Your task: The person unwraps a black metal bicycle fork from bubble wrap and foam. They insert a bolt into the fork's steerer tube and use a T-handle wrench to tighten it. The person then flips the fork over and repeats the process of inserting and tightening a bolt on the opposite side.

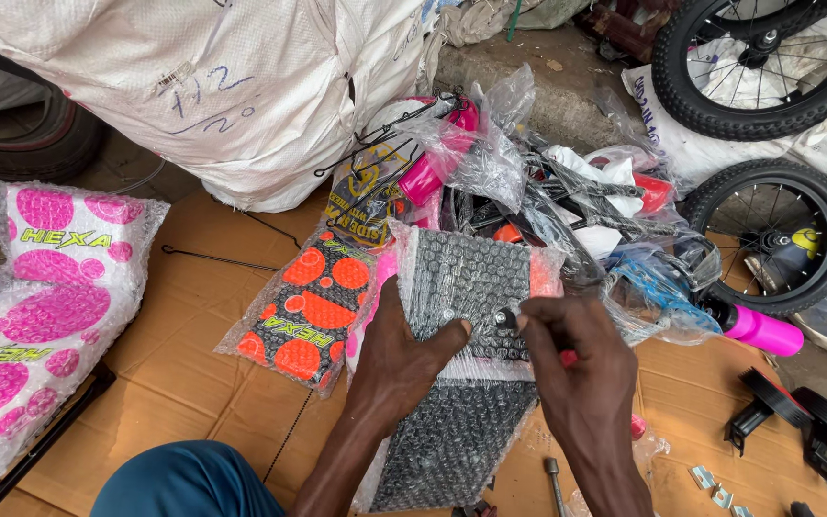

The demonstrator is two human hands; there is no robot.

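My left hand (402, 359) grips a flat part wrapped in bubble wrap (466, 287), dark with pink at its edges, thumb laid across its face. My right hand (571, 349) pinches a small metal bolt or nut (503, 316) on that same part, fingers closed around it. The wrapped part stands tilted on the cardboard (193, 325) in front of me. My blue-clad knee (189, 483) shows at the bottom.
Orange-dotted wrapped part (303, 306) lies left of my hands; pink-dotted wrapped parts (40, 306) far left. Behind them are a big white sack (212, 86), a bagged heap of bicycle parts (547, 191), a pink grip (763, 330), small wheels (768, 235) and training wheels (796, 412).
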